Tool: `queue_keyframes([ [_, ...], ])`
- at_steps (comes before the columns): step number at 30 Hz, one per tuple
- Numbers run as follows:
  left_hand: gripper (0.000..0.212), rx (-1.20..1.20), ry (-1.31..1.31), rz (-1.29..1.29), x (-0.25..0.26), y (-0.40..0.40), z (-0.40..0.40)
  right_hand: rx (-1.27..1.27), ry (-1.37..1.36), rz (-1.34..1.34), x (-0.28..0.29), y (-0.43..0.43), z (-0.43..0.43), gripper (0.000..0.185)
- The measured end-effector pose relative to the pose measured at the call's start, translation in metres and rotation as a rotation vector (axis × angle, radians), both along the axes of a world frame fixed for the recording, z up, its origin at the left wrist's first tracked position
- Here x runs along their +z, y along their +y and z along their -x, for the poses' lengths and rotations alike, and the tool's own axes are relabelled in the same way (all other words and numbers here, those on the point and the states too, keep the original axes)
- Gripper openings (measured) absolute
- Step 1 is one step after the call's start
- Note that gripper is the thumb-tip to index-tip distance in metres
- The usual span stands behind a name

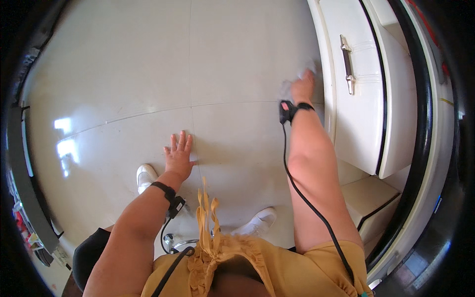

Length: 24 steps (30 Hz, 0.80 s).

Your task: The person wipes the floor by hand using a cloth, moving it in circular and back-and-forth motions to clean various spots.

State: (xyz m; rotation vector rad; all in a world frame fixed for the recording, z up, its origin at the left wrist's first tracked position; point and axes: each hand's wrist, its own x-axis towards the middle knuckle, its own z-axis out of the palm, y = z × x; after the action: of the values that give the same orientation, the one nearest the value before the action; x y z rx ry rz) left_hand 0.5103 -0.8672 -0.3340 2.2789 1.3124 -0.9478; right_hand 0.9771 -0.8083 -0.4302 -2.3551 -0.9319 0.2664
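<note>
My left hand (179,157) is palm down over the pale floor tiles (237,48), fingers spread, holding nothing; whether it bears on the floor I cannot tell. Out to the right, my right hand (303,86) grips a whitish-grey cloth (286,90), which shows on both sides of the fingers. Motion blurs the cloth, and part of it is hidden under the hand. It lies low at the floor, close beside the base of a white cabinet (326,55). Each wrist wears a black strap with a small cabled device.
A glossy white cabinet door (362,122) with a metal-and-dark handle (347,65) flanks my right arm. Below it juts a tiled ledge (371,196). My white shoes (145,176) are on the floor. A curved chrome tube (183,243) shows near my body. A dark-framed rack (31,208) stands at far left.
</note>
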Motion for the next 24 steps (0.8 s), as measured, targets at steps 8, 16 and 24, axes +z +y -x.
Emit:
queue_keyframes([
  [8,0.081,0.312,-0.336,0.056,-0.027,0.023,0.029,1.007,0.04,-0.403,0.027,0.023,0.231,0.025],
  [16,0.098,0.365,-0.06,0.017,0.01,0.066,0.0,0.928,0.431,-0.044,0.069,-0.148,0.236,0.031],
  [24,0.115,0.318,-0.022,0.017,-0.002,0.063,0.002,-0.08,-0.081,0.12,0.057,-0.11,0.06,0.028],
])
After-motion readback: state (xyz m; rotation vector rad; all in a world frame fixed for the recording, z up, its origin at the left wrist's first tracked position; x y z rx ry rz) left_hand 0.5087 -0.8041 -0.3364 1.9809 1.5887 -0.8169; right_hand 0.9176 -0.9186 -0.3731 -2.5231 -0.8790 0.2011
